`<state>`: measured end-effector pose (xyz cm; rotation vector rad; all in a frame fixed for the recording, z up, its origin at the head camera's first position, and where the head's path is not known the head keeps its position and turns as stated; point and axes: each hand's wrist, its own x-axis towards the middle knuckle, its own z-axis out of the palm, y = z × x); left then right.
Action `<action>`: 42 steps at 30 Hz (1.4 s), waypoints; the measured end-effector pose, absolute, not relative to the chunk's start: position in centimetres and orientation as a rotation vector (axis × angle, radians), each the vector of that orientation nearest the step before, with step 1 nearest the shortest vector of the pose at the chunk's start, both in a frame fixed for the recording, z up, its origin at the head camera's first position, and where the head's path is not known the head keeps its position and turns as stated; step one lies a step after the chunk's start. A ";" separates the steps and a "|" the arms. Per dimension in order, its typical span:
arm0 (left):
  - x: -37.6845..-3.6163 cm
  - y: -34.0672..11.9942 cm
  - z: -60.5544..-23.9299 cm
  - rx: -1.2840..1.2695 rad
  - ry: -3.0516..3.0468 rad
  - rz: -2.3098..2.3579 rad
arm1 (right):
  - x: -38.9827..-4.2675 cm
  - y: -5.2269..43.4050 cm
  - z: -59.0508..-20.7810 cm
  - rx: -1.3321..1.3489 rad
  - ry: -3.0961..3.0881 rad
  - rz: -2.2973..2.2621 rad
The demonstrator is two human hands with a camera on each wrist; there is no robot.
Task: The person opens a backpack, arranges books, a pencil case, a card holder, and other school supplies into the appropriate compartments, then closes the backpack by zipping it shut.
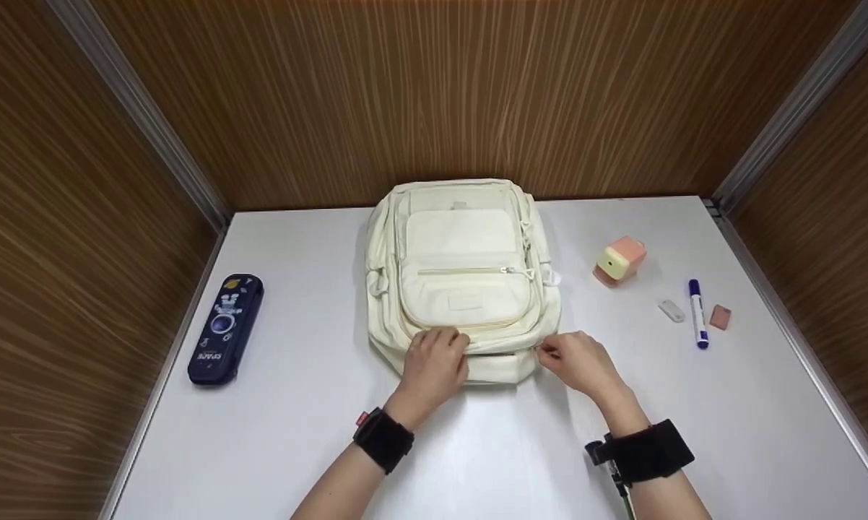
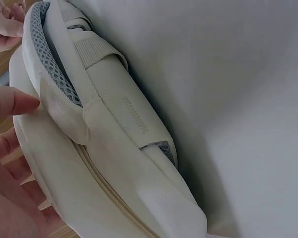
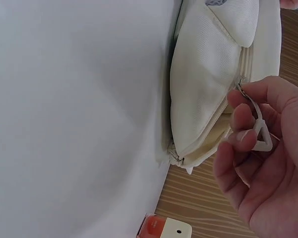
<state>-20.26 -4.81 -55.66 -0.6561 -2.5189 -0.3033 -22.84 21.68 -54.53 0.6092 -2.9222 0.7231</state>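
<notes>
A cream backpack lies flat in the middle of the white table, front pockets up. My left hand rests on its near end, fingers relaxed against the fabric. In the left wrist view the left hand touches the bag beside its grey mesh padding. My right hand is at the bag's near right corner. In the right wrist view the right hand pinches the zipper pull, a white triangular tab, at the bag's side seam.
A navy pencil case lies near the table's left edge. To the right of the bag are a pink and yellow sharpener, a white eraser, a blue marker and a pink eraser. Wooden walls enclose three sides.
</notes>
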 end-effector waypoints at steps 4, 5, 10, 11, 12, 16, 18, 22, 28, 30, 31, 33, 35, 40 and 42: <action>-20.4 -3.9 -55.8 -0.729 -2.574 -0.238 | -22.8 21.2 -54.7 0.601 -2.918 0.727; -20.5 -3.7 -55.8 -0.738 -2.593 -0.223 | -22.8 21.1 -54.8 0.602 -2.919 0.726; -20.9 -3.0 -55.8 -0.736 -2.677 -0.219 | -22.9 20.7 -55.0 0.549 -2.938 0.714; -21.0 -2.9 -55.8 -0.738 -2.691 -0.222 | -22.9 20.7 -55.0 0.537 -2.944 0.719; -21.1 -2.8 -55.7 -0.745 -2.707 -0.228 | -22.9 20.7 -55.1 0.524 -2.952 0.726; -21.2 -2.9 -55.8 -0.805 -2.769 -0.257 | -23.0 21.0 -55.1 0.500 -2.962 0.737; -21.3 -3.1 -55.8 -0.833 -2.800 -0.285 | -23.1 21.3 -55.2 0.485 -2.952 0.714; -21.2 -3.4 -55.8 -0.853 -2.849 -0.348 | -23.5 22.1 -55.3 0.435 -2.928 0.674; -20.9 -3.7 -55.9 -0.863 -2.898 -0.414 | -24.5 23.4 -55.4 0.377 -2.957 0.664; -20.8 -3.7 -55.9 -0.867 -2.908 -0.429 | -24.9 23.7 -55.3 0.364 -2.971 0.650; -20.7 -3.8 -55.9 -0.868 -2.911 -0.435 | -25.1 23.9 -55.3 0.357 -2.979 0.637; -20.6 -3.8 -55.9 -0.867 -2.912 -0.453 | -25.6 24.3 -55.3 0.349 -2.993 0.605; -20.6 -3.7 -55.9 -0.869 -2.908 -0.471 | -26.3 24.6 -55.3 0.348 -2.999 0.567; -20.7 -3.6 -56.0 -0.874 -2.901 -0.511 | -28.2 25.1 -55.5 0.354 -3.000 0.499; -20.8 -3.6 -56.1 -0.880 -2.904 -0.521 | -28.9 25.3 -55.8 0.349 -3.000 0.493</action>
